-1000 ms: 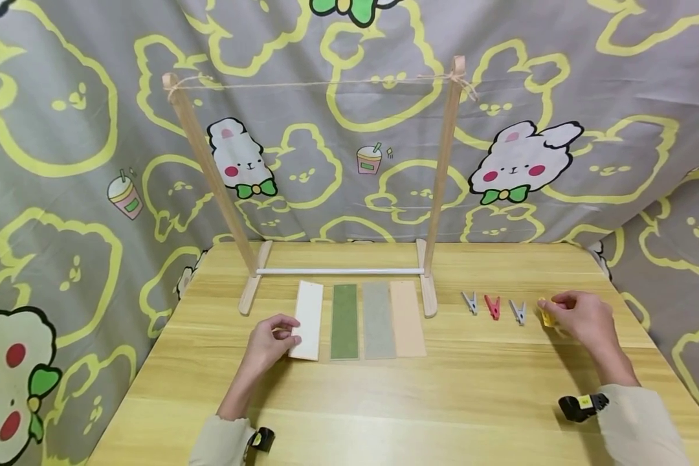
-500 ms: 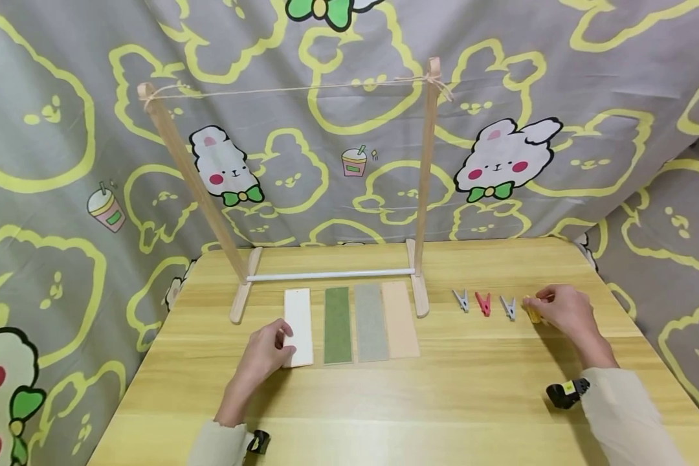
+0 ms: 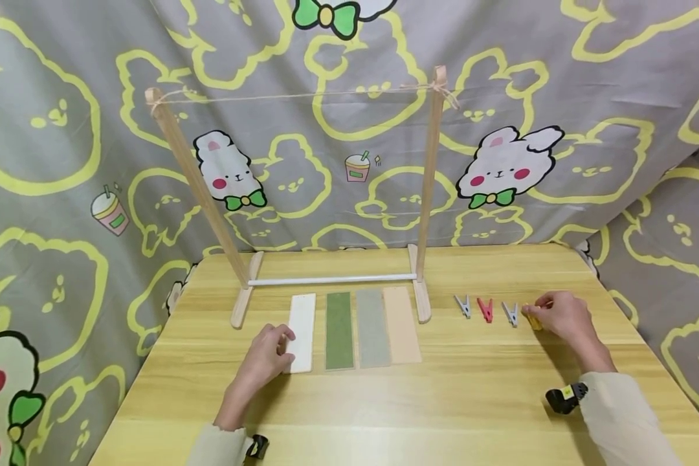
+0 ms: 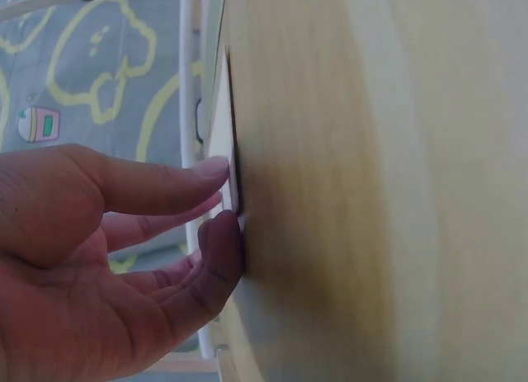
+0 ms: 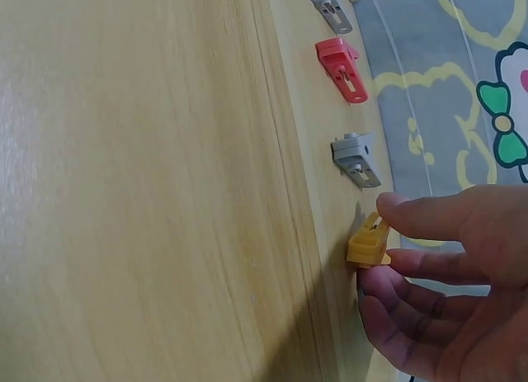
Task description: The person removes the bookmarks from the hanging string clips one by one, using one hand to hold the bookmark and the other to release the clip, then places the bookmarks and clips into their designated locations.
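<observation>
My left hand [image 3: 261, 358] is at the left edge of a white rectangular card [image 3: 303, 323] lying on the table. Thumb and fingers pinch that card's edge in the left wrist view, where the card [image 4: 223, 126] shows nearly edge-on. At the right, thumb and fingertips of my right hand [image 3: 565, 318] hold a yellow clothespin [image 5: 369, 243] close over the tabletop. To the left of it lie a grey clothespin [image 3: 510, 314], a red clothespin [image 3: 486, 309] and another grey clothespin [image 3: 463, 305], in a row.
Beside the white card are a green card [image 3: 340, 330], a grey card [image 3: 373, 327] and a peach card [image 3: 402, 323]. Behind them a wooden frame [image 3: 431, 188] stands upright, with a string [image 3: 297, 96] tied across its top and a white rod [image 3: 332, 280] low down. A patterned curtain hangs behind.
The head view has shifted slightly. The white card has moved a little away from the green card with my left hand. My right hand stays at the yellow clothespin.
</observation>
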Demonstrator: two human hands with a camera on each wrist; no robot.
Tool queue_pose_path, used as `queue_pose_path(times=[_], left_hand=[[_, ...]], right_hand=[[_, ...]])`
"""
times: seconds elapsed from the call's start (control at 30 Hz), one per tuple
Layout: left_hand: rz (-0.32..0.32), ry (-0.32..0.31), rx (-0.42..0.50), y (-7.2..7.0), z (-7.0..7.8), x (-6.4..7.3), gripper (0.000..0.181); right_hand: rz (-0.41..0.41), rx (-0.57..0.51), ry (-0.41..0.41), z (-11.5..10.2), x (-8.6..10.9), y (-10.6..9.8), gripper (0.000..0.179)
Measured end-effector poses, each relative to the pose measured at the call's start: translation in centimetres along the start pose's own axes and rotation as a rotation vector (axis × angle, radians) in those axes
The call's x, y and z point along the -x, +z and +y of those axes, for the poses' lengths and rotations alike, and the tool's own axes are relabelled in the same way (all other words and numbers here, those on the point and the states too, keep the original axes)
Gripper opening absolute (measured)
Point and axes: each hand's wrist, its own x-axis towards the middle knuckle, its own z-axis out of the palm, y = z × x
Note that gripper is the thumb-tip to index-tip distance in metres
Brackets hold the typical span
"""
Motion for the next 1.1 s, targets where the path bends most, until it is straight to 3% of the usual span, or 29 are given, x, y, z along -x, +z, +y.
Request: queue_pose_path(times=[0.47,0.8,1.1], left_hand=[[-0.026,-0.017,0.036,0.5,0.2,0.0,0.03],[-0.035,0.001,0.07,-0.1,-0.2,-0.3,0.026],[-0.044,-0.003,0.149,-1.0,-1.1,-0.5,0.021]], right_hand=[[-0.032,0.004,0.0,1.1,0.0,0.2,0.05],[-0.057,-0.02,-0.023,1.1,-0.4,-0.1,0.059],[-0.06,-0.053,-0.052,1.2,0.5,-0.3,0.063]])
